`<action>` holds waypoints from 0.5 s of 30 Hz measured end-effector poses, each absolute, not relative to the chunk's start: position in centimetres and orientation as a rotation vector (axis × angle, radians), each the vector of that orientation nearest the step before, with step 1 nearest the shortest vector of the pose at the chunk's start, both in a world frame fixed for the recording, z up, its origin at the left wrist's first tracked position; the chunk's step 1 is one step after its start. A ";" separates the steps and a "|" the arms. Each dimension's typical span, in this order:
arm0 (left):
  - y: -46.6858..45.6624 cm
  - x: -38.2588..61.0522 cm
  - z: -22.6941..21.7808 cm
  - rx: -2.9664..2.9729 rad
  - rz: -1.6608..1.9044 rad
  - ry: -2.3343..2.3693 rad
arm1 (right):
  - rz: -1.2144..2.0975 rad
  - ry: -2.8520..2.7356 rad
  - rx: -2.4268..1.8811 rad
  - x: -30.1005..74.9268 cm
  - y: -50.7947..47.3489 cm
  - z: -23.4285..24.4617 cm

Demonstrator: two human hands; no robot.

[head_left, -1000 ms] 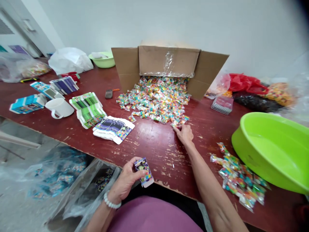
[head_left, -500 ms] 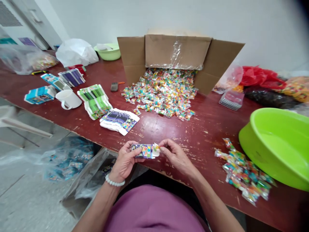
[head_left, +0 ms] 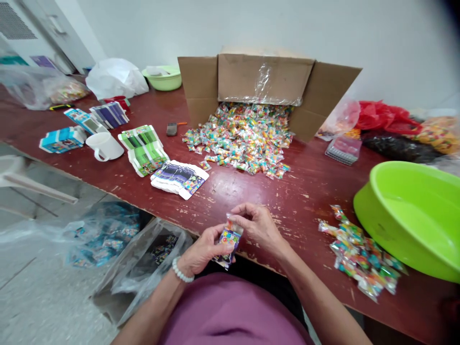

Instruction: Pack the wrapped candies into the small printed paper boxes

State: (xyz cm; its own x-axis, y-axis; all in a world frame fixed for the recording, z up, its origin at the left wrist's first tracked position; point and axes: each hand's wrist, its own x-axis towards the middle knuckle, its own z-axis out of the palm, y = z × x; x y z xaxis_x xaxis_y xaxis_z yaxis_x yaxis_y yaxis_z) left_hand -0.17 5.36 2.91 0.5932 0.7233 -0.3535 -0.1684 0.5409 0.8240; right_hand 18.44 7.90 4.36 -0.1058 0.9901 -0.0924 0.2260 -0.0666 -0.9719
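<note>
My left hand (head_left: 204, 249) is closed around a small purple printed box (head_left: 227, 245), held upright at the table's near edge. My right hand (head_left: 257, 223) pinches a small clear candy packet (head_left: 233, 221) at the box's open top. Beyond them a heap of colourful candy packets (head_left: 240, 136) spills from a cardboard carton (head_left: 266, 76) lying on its side. A smaller pile of packets (head_left: 359, 254) lies at my right, beside a lime green basin (head_left: 409, 215).
Flat folded boxes lie left of centre: a purple stack (head_left: 179, 178), green ones (head_left: 143, 151), blue and purple ones (head_left: 82, 127). A white mug (head_left: 104, 146) stands among them. Plastic bags (head_left: 143, 258) hang below the red table's edge (head_left: 316, 191). Bags of goods (head_left: 395, 129) sit far right.
My right hand left the candy heap and came to the box with a packet. The box turned from sideways to upright, and both hands moved slightly right and closer to me.
</note>
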 end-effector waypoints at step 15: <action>5.9 1.3 2.9 0.568 0.805 0.889 | 1.703 -1.063 -1.043 17.6 6.0 3.8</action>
State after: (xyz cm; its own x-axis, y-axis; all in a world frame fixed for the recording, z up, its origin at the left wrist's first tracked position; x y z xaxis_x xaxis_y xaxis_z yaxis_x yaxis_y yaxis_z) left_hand 1.31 5.86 2.89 0.3807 0.8061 -0.4530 -0.3710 0.5819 0.7237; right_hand 17.64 5.96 3.84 -0.2894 0.9347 -0.2063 -0.2254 -0.2760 -0.9344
